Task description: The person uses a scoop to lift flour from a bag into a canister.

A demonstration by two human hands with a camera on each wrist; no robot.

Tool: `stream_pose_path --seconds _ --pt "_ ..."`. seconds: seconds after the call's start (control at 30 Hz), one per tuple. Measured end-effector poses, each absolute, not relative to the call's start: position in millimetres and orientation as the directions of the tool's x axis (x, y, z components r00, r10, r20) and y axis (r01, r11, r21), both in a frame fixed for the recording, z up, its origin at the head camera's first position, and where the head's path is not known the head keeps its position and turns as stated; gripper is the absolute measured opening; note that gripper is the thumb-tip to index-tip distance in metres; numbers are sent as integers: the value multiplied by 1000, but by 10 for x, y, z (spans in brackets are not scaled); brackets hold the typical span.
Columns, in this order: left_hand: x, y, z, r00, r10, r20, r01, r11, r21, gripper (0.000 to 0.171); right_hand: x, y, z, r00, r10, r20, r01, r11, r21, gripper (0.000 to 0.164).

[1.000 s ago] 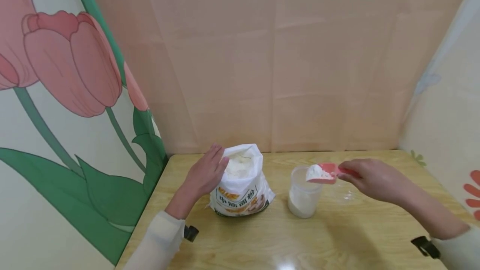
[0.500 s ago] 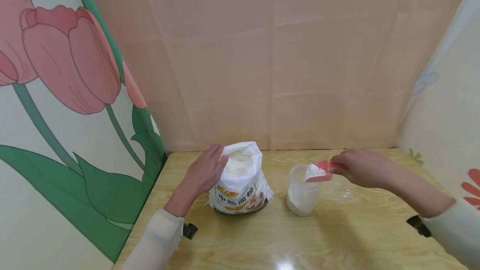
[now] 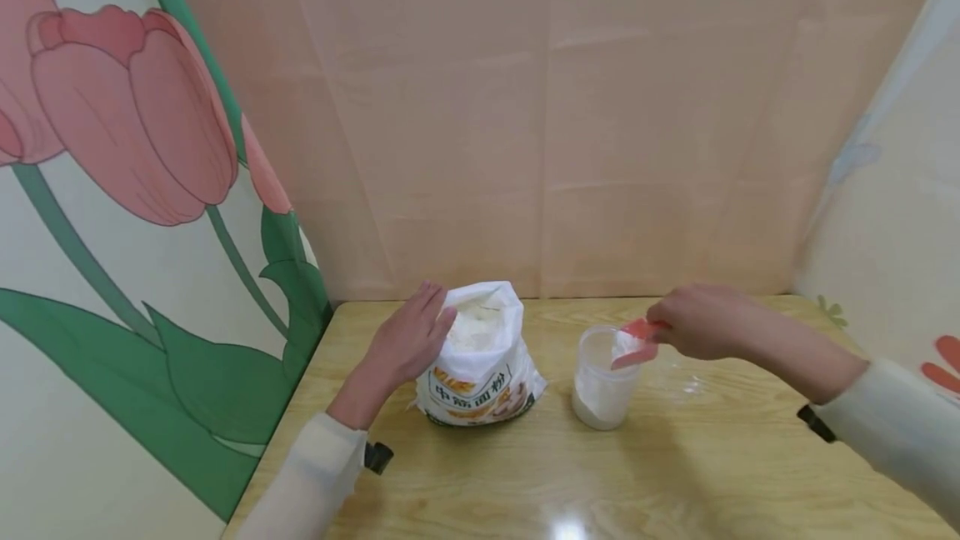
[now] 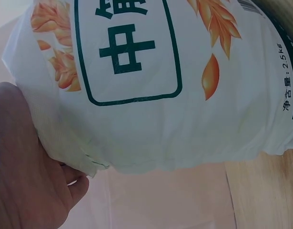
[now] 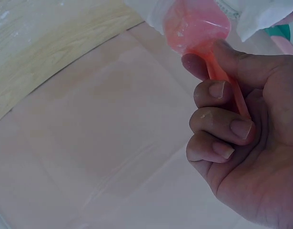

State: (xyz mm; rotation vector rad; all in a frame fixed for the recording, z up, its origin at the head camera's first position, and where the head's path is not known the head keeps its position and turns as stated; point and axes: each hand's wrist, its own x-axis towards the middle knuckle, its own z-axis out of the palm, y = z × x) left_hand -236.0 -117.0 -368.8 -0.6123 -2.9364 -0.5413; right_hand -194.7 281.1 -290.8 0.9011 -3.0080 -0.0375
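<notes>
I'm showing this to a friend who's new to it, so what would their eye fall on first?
Probably the big pink tulips on the left wall in the head view. Then the coral-pink scoop of white powder, held by the right hand at the mouth of a clear jar, and left of that the open flour bag, the left hand against its side.

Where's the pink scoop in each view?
Head: pink scoop right of and below centre, tilted at the rim of the plastic tub.
Left wrist: not in it.
Right wrist: upper part, right of centre, gripped by the right hand.
Shared landmark: the wood-grain tabletop, bottom in head, lower right in left wrist, upper left in right wrist.
</notes>
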Motion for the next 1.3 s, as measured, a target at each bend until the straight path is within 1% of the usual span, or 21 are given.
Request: stream_pose_path --seconds 0.13,0.3,0.73,0.8,0.9,1.07,1.3 --pt "-2373 -1150 -3658 -910 382 163 415 856 309 71 -1974 2788 -2876 -832 -554 -33 -555 831 43 30" --pt "-2355 -1143 -3641 -916 370 152 400 856 328 72 -2016 2682 -2808 -817 -572 -77 -577 814 69 31" --pt "-2324 -1188 -3655 -922 355 153 387 860 332 77 -2031 2433 -2591 -834 -514 -200 -545 825 151 25" --pt "-2322 -1181 -3648 -921 359 152 389 858 335 77 -2018 2422 -2576 -838 -500 -219 -534 833 143 24" --pt "-2344 -1150 -3635 -924 352 147 382 863 330 76 -2068 2450 -2538 -827 -514 -228 -548 827 126 23" --pt "-2361 -1124 -3629 -923 353 156 385 861 332 78 -2121 2504 -2445 -805 -546 -232 -572 819 55 22" --pt "-2341 -1151 -3639 -916 362 176 401 852 337 79 -2105 2410 -2218 -813 -554 -179 -557 830 -37 18"
